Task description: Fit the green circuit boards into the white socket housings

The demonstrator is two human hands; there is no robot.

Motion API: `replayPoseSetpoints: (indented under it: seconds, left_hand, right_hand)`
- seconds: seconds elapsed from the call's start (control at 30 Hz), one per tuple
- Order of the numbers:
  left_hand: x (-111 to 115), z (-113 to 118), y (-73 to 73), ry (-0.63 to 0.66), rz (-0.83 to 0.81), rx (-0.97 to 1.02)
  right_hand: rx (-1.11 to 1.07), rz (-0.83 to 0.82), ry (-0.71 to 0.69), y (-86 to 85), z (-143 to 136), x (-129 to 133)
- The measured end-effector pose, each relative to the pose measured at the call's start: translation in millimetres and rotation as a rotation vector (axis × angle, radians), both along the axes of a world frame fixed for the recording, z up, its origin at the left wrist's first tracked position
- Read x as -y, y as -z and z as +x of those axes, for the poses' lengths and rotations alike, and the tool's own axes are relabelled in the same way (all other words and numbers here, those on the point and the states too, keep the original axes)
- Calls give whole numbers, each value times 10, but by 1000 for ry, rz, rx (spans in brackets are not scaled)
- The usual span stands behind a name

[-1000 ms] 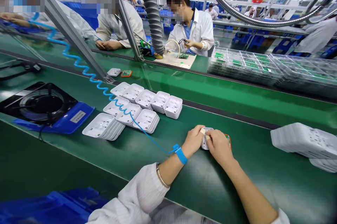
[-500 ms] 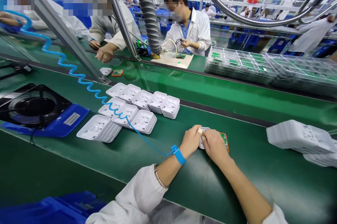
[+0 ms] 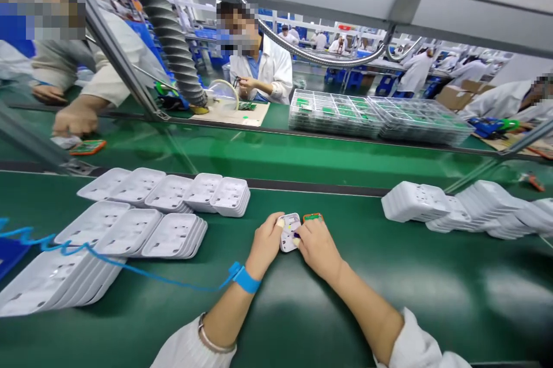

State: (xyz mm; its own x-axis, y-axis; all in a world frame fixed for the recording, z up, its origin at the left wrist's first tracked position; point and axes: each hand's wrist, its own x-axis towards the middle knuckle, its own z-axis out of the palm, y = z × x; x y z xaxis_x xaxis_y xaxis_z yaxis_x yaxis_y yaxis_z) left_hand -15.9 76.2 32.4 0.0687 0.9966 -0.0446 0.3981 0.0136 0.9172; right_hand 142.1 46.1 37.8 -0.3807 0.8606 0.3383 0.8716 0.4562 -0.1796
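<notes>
My left hand [image 3: 264, 246] grips a small white plastic housing [image 3: 289, 228] by its left edge, thumb on top. The housing's inner face, with small holes and a yellowish spot, is turned up. My right hand [image 3: 320, 248] is closed at the housing's right edge, thumb and fingers pinched. A tiny dark piece shows by those fingertips, too small to name. Just behind my right hand lies a green circuit board [image 3: 313, 216] in an orange frame, partly covered by the hand. A blue wrist strap [image 3: 246, 279] with a coiled cord is on my left wrist.
Stacked white housings [image 3: 170, 235] stand at left, and more stacks [image 3: 417, 202] at right. Beyond a dark ledge are clear trays of boards [image 3: 334, 112] and co-workers. One co-worker's hand [image 3: 78, 117] is near another orange-framed board [image 3: 88, 147]. The blue cord [image 3: 173, 281] crosses the left side.
The view has swung right, so the housing stacks sit further left. My right hand has drawn back from over the white housing toward its right edge, exposing more of the inner face.
</notes>
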Motion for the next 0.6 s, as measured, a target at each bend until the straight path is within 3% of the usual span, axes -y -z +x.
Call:
replayPoseSetpoints:
  seconds: [0.13,0.3,0.6]
  left_hand:
    - [14,-2,-76,72,16,-60]
    - [35,-4,-137,163,52,-59]
    - [43,-40,-144,168,85,-67]
  right_hand:
    - [33,47,-7,55,13,-43]
    - [4,-7,29,42,23,-83]
    - [19,67,-55,146,86,-12]
